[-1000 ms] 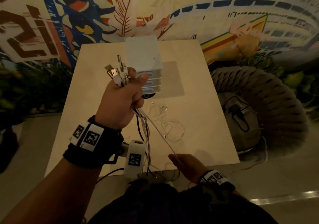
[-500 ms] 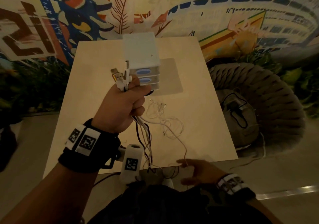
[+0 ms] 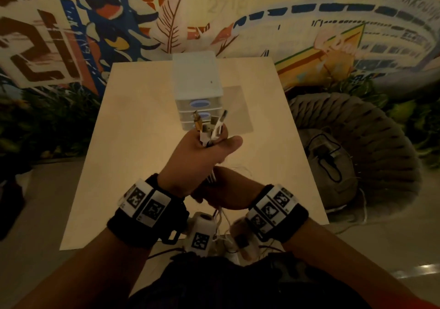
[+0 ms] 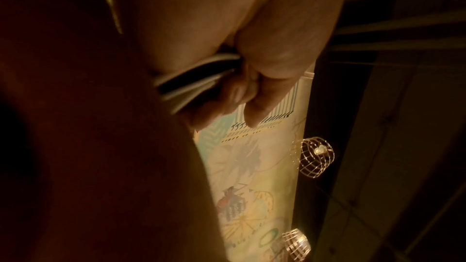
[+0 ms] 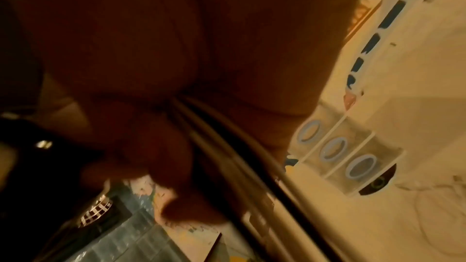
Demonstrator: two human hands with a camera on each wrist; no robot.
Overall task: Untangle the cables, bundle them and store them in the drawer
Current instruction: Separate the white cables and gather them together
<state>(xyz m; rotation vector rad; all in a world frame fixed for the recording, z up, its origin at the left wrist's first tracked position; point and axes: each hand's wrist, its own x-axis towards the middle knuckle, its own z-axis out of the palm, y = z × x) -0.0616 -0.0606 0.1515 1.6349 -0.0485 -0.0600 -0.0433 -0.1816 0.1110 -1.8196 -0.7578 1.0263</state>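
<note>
My left hand [image 3: 202,156] grips a bunch of cables [image 3: 210,130] upright, their USB plugs sticking out above the fist. The left wrist view shows white and black cables [image 4: 194,79] pinched under curled fingers [image 4: 254,115]. Just below it my right hand [image 3: 228,189] holds the same cables, whose strands [image 3: 220,218] hang down toward my lap. In the right wrist view the cables [image 5: 227,156] run through its curled fingers [image 5: 174,166]. Behind the hands, a small white drawer unit [image 3: 197,87] with blue oval handles stands on the table, and its drawers [image 5: 335,150] look closed.
The pale wooden table [image 3: 133,147] reaches from my lap to a painted wall. A thin white cable [image 5: 433,226] lies loose on it near the unit. Beside the table on the right stands a woven round seat [image 3: 371,147] with a dark bag [image 3: 331,166] in it.
My right hand has risen from the table's near edge to just under my left hand and taken hold of the cables. My left hand has moved right and nearer to the drawer unit.
</note>
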